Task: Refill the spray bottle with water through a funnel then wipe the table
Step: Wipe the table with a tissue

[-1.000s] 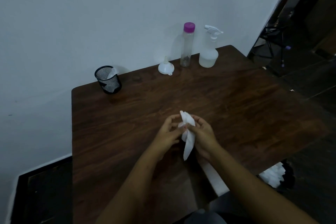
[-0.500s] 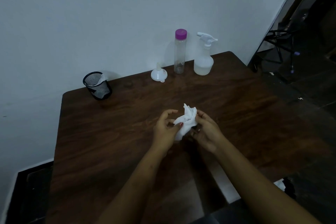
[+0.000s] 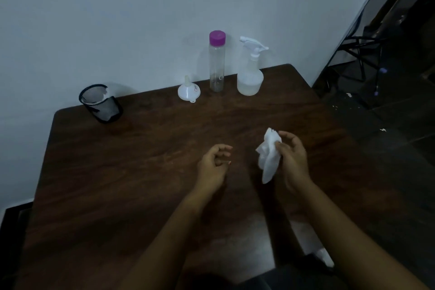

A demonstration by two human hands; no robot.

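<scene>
My right hand (image 3: 292, 160) grips a crumpled white tissue (image 3: 268, 155) above the middle of the dark wooden table (image 3: 117, 183). My left hand (image 3: 215, 162) hovers a little to its left, fingers loosely curled and holding nothing. At the back edge by the wall stand a white spray bottle (image 3: 250, 75) part-filled with liquid, a clear bottle (image 3: 217, 61) with a purple cap, and a white funnel (image 3: 189, 90) lying mouth-down.
A black mesh cup (image 3: 101, 105) holding white tissue sits at the back left of the table. The white wall runs behind the table. Dark floor and black chair legs (image 3: 360, 54) lie to the right.
Both hands held the tissue together before. My left hand has let go and moved left, and my right hand has carried the tissue to the right.
</scene>
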